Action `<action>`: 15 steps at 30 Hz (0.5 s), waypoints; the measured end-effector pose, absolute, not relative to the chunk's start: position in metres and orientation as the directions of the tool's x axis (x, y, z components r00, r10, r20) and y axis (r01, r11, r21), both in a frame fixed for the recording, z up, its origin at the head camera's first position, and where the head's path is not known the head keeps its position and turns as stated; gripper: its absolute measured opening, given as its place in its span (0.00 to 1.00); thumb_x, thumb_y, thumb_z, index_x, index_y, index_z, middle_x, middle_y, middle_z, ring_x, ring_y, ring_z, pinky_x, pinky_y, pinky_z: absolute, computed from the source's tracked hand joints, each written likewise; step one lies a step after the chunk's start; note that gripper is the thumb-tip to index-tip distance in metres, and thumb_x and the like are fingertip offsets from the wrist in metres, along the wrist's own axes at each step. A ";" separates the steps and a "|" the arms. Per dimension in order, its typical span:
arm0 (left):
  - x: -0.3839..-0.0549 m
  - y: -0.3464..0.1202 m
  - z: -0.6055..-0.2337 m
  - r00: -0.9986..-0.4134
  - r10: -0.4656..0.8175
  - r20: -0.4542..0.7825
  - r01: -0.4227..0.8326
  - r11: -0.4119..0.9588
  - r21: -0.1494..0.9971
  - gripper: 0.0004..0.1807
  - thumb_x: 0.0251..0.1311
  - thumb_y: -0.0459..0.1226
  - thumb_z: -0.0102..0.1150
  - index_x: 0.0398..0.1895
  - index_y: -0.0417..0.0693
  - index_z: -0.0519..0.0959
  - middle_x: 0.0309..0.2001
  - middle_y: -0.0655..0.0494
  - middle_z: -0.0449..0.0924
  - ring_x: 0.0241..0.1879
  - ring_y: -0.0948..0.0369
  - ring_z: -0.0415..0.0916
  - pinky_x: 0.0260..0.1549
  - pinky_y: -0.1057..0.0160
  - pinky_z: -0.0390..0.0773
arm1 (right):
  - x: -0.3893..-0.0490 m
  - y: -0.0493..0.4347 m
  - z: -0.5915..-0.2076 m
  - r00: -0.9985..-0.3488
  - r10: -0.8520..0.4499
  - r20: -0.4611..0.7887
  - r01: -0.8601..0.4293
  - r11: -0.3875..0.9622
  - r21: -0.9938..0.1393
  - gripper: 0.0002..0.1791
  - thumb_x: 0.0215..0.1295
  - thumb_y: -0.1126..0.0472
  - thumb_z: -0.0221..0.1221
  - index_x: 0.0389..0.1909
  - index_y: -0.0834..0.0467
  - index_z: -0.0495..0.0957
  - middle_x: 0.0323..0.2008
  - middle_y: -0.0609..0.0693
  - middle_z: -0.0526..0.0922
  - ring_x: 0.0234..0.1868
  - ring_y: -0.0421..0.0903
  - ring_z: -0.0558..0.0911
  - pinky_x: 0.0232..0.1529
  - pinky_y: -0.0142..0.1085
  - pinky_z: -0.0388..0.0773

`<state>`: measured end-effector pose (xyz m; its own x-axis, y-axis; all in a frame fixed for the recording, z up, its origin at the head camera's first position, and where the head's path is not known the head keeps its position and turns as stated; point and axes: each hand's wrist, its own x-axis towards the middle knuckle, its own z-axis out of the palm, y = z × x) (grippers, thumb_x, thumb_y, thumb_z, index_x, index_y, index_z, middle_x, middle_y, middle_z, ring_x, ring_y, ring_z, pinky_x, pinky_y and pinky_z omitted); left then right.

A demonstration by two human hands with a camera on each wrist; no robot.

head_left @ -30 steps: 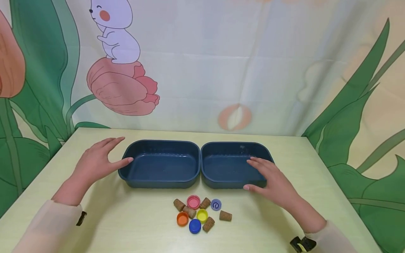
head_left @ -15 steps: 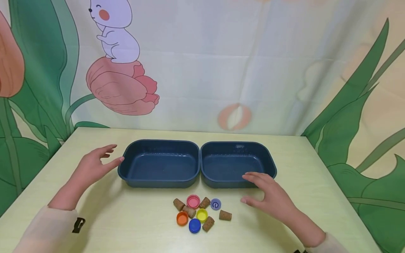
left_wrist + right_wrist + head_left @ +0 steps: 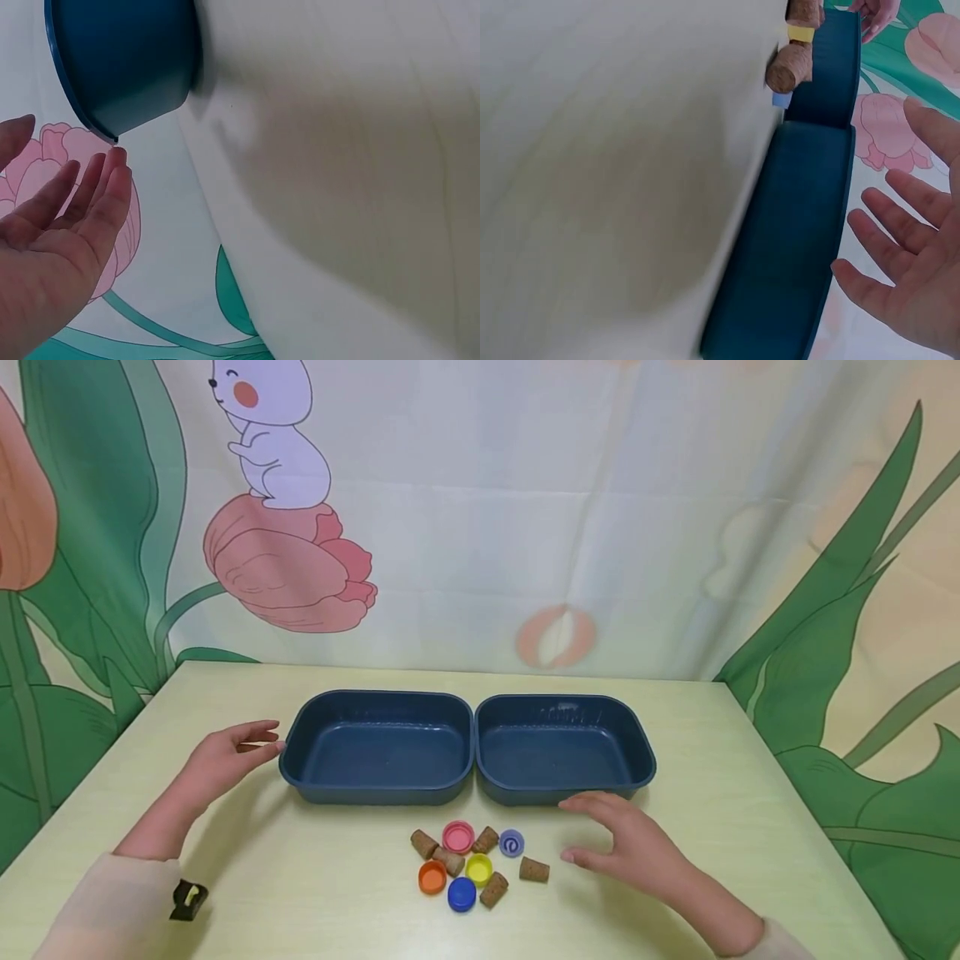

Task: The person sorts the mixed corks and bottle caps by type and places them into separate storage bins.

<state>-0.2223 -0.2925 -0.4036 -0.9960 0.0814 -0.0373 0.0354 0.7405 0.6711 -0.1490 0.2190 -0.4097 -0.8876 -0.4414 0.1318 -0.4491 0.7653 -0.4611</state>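
Beside the left end of the left blue tray (image 3: 375,796), my left hand (image 3: 225,762) hovers with relaxed fingers, its tips right at the rim. My right hand (image 3: 637,843) hangs in front of the right blue tray (image 3: 525,796), fingers spread and holding nothing. Nearest to it lie a cork (image 3: 535,870) and a purple cap (image 3: 512,843). Left of these is a loose group: several more corks, a pink cap (image 3: 458,837), a yellow cap (image 3: 479,870), an orange cap (image 3: 432,877) and a blue cap (image 3: 462,895). In the right wrist view, a cork (image 3: 789,69) shows its round end.
The two trays stand side by side, touching, on a pale wooden table (image 3: 315,893). Behind the table's far edge hangs a printed curtain (image 3: 450,543) with flowers, leaves and a white animal.
My right hand has come down toward the front, out from over the right tray. The left hand has drawn back slightly and lowered, its fingers closer together. Trays, corks and caps stay put.
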 end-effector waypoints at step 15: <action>-0.229 -0.302 -0.417 -0.972 0.119 -0.204 -0.138 0.413 0.900 0.35 0.74 0.38 0.56 0.73 0.22 0.58 0.51 0.57 0.86 0.38 0.81 0.79 0.43 0.77 0.84 | -0.155 0.215 -0.422 -0.801 -0.599 0.025 -0.501 0.646 -0.576 0.23 0.63 0.55 0.70 0.55 0.62 0.83 0.52 0.54 0.88 0.49 0.50 0.85 0.52 0.40 0.85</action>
